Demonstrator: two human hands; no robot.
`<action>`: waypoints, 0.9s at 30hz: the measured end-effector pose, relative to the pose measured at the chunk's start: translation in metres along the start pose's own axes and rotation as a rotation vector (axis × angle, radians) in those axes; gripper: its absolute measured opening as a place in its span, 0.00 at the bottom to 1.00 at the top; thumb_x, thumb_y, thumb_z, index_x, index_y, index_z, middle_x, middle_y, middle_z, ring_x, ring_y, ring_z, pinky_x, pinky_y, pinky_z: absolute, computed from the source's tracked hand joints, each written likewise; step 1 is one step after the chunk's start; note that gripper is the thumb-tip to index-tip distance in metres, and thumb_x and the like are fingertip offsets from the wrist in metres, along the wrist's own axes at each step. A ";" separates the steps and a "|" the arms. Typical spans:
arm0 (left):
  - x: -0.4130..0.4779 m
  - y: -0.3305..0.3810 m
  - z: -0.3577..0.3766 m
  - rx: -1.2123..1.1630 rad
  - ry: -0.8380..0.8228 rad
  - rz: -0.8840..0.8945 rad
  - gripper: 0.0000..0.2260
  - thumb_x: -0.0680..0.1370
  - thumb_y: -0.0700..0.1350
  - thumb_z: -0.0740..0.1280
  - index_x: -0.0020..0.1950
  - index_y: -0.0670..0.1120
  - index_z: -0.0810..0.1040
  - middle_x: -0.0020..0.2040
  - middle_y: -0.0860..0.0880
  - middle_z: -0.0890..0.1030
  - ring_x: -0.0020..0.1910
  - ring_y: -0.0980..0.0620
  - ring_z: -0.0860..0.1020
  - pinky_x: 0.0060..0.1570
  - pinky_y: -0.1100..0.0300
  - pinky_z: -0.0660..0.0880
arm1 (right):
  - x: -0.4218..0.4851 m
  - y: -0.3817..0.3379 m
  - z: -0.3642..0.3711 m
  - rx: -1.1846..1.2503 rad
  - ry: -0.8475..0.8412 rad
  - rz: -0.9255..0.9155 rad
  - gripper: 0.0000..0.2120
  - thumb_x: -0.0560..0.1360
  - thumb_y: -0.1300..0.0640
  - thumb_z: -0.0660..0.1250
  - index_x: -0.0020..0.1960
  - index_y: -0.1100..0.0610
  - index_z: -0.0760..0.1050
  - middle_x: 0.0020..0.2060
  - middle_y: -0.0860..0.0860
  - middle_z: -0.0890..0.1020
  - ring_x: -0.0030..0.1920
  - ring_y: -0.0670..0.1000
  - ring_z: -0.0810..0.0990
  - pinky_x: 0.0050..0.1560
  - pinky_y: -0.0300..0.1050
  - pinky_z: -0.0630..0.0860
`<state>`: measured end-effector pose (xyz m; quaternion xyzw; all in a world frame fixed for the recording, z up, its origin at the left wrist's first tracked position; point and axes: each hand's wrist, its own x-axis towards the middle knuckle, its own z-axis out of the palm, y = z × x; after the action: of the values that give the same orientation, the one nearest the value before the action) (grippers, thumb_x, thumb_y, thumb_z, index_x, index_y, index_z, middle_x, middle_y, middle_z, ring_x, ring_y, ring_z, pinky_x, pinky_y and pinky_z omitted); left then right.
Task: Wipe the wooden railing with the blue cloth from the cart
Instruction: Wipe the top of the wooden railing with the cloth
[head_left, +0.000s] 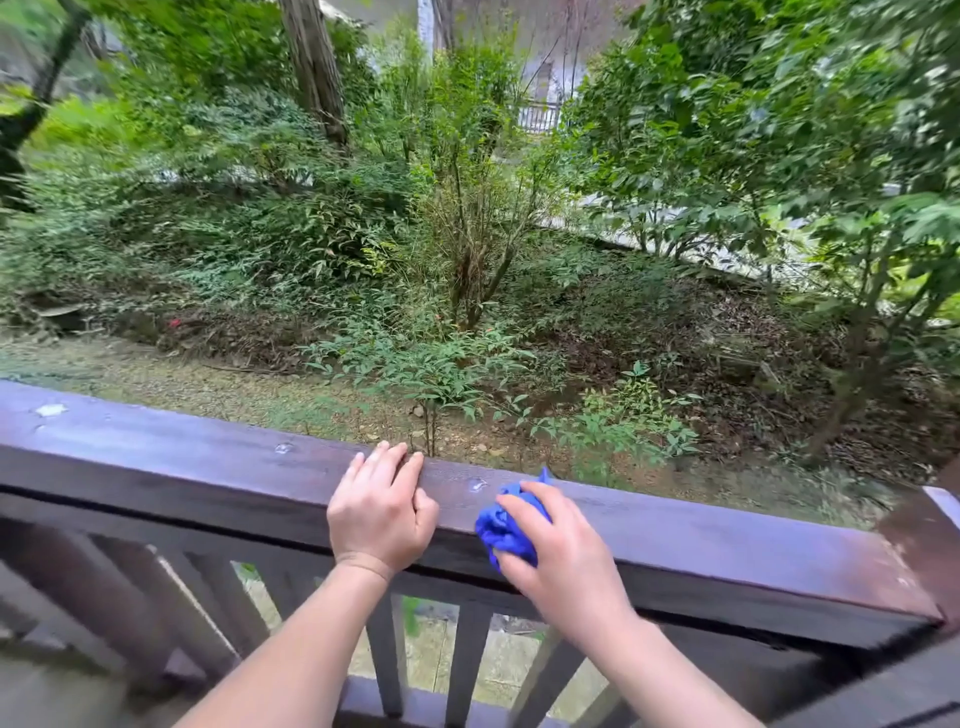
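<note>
A dark brown wooden railing (182, 462) runs across the lower half of the view, sloping down to the right. My left hand (382, 512) rests on its top rail, fingers curled over the far edge, holding nothing else. Just to the right, my right hand (563, 558) presses a bunched blue cloth (506, 527) onto the rail's top and near face. A few pale spots mark the rail top, one (477, 486) between my hands. The cart is out of view.
Vertical balusters (467, 660) stand under the rail. A thick post (930, 540) meets the rail at the right end. Beyond the railing lie a gravel strip, shrubs and trees on a slope, with a white fence far behind.
</note>
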<state>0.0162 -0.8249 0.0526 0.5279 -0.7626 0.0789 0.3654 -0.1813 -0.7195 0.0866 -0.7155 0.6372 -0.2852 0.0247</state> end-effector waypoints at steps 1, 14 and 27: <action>0.000 0.000 0.000 -0.001 0.000 0.003 0.19 0.71 0.46 0.59 0.55 0.44 0.85 0.57 0.42 0.84 0.59 0.40 0.81 0.62 0.43 0.75 | 0.007 0.004 -0.001 0.001 0.009 0.018 0.23 0.69 0.46 0.65 0.62 0.50 0.74 0.62 0.53 0.76 0.61 0.57 0.74 0.55 0.50 0.75; -0.001 -0.003 0.003 -0.018 0.018 0.042 0.19 0.71 0.48 0.60 0.55 0.43 0.85 0.57 0.41 0.84 0.58 0.40 0.81 0.60 0.43 0.76 | 0.039 -0.020 0.023 0.025 0.000 0.048 0.23 0.68 0.47 0.65 0.62 0.53 0.75 0.61 0.55 0.76 0.61 0.57 0.75 0.59 0.48 0.73; -0.004 -0.007 0.009 0.013 0.064 0.070 0.18 0.72 0.48 0.61 0.56 0.44 0.84 0.58 0.42 0.83 0.60 0.41 0.81 0.62 0.44 0.75 | 0.066 -0.015 0.029 0.020 0.029 0.050 0.22 0.68 0.48 0.65 0.60 0.53 0.76 0.55 0.54 0.77 0.52 0.59 0.76 0.52 0.50 0.75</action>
<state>0.0188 -0.8294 0.0420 0.5005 -0.7680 0.1135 0.3831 -0.1537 -0.7878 0.0934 -0.6950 0.6522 -0.3011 0.0298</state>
